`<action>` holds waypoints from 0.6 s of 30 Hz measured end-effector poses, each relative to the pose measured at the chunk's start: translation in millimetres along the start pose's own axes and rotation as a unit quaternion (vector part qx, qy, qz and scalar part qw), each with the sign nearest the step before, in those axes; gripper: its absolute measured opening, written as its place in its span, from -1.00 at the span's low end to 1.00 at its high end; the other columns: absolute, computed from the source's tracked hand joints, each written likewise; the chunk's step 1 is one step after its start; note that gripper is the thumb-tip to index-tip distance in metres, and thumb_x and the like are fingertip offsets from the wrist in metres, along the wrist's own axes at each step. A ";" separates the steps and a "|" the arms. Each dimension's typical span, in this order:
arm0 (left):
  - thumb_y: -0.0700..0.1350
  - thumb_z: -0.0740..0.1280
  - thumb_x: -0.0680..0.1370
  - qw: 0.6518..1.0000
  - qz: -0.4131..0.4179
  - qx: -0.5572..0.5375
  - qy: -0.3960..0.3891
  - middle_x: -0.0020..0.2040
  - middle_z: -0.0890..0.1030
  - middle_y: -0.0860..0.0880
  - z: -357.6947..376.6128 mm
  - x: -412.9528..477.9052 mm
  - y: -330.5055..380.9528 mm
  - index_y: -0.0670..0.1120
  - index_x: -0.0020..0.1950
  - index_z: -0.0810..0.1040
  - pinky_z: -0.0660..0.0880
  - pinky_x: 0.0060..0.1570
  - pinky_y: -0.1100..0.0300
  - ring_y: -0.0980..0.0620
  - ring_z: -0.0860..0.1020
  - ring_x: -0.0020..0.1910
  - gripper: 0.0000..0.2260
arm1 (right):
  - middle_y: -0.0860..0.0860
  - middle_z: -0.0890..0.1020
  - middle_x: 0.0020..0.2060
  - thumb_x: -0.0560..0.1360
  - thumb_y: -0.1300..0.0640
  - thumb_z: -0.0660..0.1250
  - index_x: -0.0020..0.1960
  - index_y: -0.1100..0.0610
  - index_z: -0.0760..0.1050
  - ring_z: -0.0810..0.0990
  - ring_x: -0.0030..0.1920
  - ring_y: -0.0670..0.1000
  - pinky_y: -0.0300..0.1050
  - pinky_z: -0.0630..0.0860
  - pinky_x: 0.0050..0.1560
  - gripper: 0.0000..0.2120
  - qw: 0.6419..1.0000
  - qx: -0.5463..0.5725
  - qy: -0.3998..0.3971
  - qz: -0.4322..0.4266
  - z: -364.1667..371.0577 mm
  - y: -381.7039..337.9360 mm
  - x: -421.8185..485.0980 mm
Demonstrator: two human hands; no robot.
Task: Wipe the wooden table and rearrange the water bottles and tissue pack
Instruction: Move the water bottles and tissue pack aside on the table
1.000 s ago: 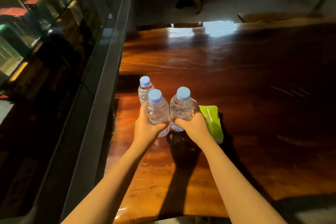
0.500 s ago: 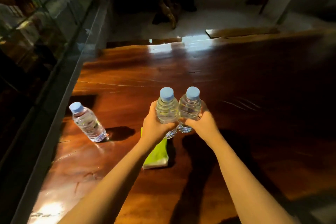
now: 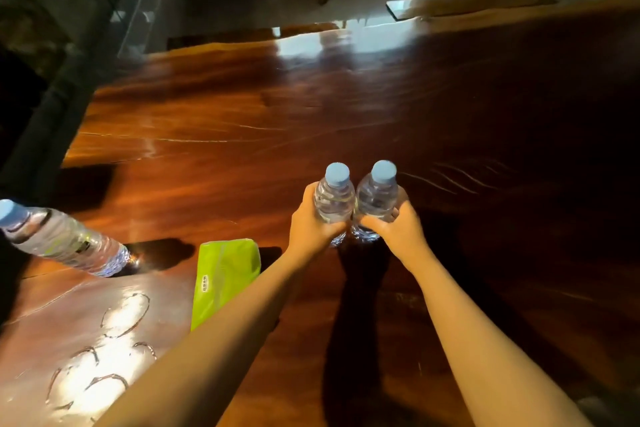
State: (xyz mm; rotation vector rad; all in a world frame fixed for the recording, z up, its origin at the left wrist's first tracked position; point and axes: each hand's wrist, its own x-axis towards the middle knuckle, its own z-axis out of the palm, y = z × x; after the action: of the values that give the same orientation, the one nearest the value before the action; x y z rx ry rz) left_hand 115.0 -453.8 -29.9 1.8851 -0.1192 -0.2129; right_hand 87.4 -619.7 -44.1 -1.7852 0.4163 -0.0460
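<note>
Both hands, left hand (image 3: 311, 224) and right hand (image 3: 398, 227), fingers gripping one water bottle each, are carrying them rightward along the counter (image 3: 242, 135), leaving the third bottle (image 3: 65, 243) and tissue pack (image 3: 221, 274) behind.

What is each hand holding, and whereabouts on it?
The left hand grips one water bottle around its lower body; the right hand grips a second bottle the same way. Caps stay free.
</note>
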 end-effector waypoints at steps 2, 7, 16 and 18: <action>0.01 0.51 0.26 1.000 0.000 0.006 0.002 0.05 0.59 0.14 3.0 10.0 -6.7 0.20 0.18 0.33 0.54 0.05 0.12 0.12 0.60 0.02 -0.43 | -0.11 0.63 0.00 0.27 0.25 0.56 0.27 -0.04 0.36 0.63 0.09 -0.02 -0.10 0.55 0.13 -0.33 1.000 0.011 0.000 -0.008 -0.1 7.2 10.7; 0.04 0.51 0.27 1.000 0.002 0.014 0.003 -0.01 0.59 0.24 6.5 24.9 -14.6 0.27 0.16 0.30 0.51 -0.04 0.31 0.32 0.58 -0.03 -0.43 | -0.19 0.60 0.03 0.31 0.13 0.55 0.31 -0.08 0.31 0.61 0.06 -0.17 -0.26 0.52 0.06 -0.32 0.999 -0.013 -0.022 -0.028 4.1 17.6 20.9; 0.08 0.53 0.32 0.997 -0.001 0.061 -0.040 0.38 0.42 0.11 -0.4 24.5 -20.0 0.12 0.47 0.09 0.39 0.19 0.31 0.17 0.43 0.29 -0.13 | -0.01 0.53 0.22 0.34 0.02 0.52 0.42 0.02 0.23 0.51 0.21 -0.01 -0.23 0.44 0.06 -0.26 0.995 -0.100 0.010 -0.018 6.5 11.4 12.4; 0.11 0.50 0.35 0.993 0.021 0.112 -0.037 0.50 0.29 0.02 -4.6 19.8 -17.7 0.03 0.52 0.03 0.34 0.36 0.12 0.07 0.31 0.43 -0.10 | 0.09 0.41 0.38 0.35 -0.01 0.50 0.47 0.09 0.16 0.39 0.37 0.08 -0.07 0.40 0.25 -0.18 0.989 -0.138 0.042 -0.031 10.5 3.8 2.0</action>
State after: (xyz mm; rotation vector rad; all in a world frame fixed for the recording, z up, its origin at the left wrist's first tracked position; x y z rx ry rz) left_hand 134.9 -447.6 -47.1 2.0959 -0.2404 -0.2493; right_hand 90.9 -611.2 -50.8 -2.0752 0.4447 -0.1125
